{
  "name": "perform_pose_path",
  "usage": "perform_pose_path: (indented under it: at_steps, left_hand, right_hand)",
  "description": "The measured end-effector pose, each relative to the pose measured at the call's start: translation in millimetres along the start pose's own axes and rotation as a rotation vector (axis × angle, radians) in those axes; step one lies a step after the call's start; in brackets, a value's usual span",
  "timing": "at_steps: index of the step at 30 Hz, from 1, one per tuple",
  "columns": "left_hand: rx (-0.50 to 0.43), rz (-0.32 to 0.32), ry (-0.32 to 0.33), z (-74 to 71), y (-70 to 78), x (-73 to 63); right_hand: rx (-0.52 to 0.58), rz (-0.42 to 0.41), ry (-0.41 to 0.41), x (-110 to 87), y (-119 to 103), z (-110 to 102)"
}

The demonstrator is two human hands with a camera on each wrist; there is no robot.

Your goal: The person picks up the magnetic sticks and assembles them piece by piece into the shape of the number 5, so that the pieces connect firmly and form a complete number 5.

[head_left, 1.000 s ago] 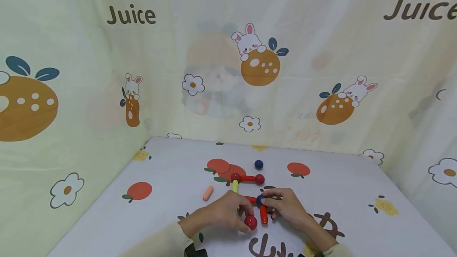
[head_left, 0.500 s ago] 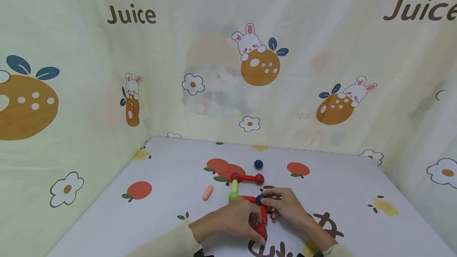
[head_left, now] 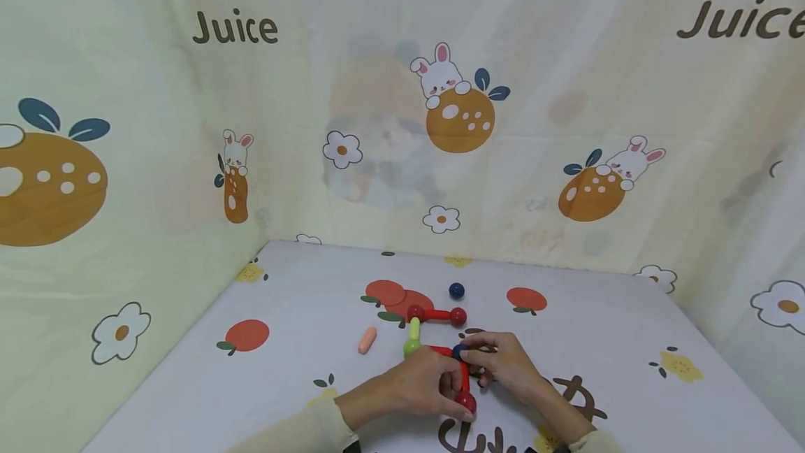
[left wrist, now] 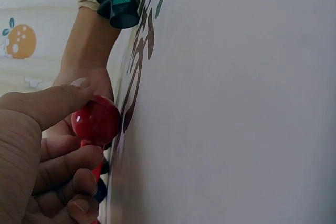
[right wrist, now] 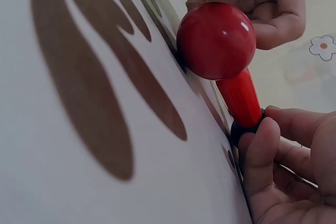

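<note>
My left hand (head_left: 424, 384) holds a red ball (right wrist: 216, 41) between thumb and fingers, at the near end of a red rod (right wrist: 240, 98). That rod's other end meets a dark blue ball (head_left: 460, 352), which my right hand (head_left: 506, 367) pinches. From the blue ball another red rod (head_left: 438, 350) runs left to a green ball (head_left: 411, 348), partly behind the left hand. A yellow-green rod (head_left: 414, 331) leads from there to a red ball (head_left: 416, 312) farther back, and a further red rod (head_left: 437, 314) ends in a red ball (head_left: 458, 316) on the right.
A loose dark blue ball (head_left: 456, 290) lies at the back of the table (head_left: 302, 285). Left of the joined pieces is a loose salmon-coloured rod (head_left: 367, 340). Printed curtains (head_left: 377, 194) stand behind and at the sides.
The left hand has brought the red ball right and toward the front, then up to the near end of the red rod. The right hand has kept its place on the blue ball.
</note>
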State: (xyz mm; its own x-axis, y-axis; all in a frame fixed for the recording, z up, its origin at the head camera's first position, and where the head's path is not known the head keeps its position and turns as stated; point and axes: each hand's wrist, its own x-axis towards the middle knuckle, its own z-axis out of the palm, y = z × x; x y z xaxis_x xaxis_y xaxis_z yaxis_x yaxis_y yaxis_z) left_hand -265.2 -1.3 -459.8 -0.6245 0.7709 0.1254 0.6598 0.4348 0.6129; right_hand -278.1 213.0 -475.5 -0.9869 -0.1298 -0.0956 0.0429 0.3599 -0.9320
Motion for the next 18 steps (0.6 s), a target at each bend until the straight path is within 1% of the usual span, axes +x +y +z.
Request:
perform_pose_path:
  at_steps: [4,7,9,13,18]
  left_hand:
    - [-0.076,-0.005,-0.012,-4.0,-2.8,-4.5]
    - [-0.107,-0.021,-0.010,-9.0,-5.5,-8.1]
    - [-0.101,-0.032,-0.003,-13.1,-7.8,-10.6]
    - [-0.059,-0.051,0.022,-21.8,-13.9,-16.3]
    - [0.013,-0.093,0.073,-35.3,-21.1,-24.0]
  right_hand:
    - [0.005,0.009,-0.003,0.2,0.6,-0.7]
    - [0.005,0.009,-0.009,0.5,0.5,-1.7]
    - [0.012,0.009,-0.018,0.8,0.5,-2.3]
    - [0.018,0.010,-0.042,1.5,0.6,-2.8]
    - [0.010,0.018,-0.058,2.0,-0.8,-2.6]
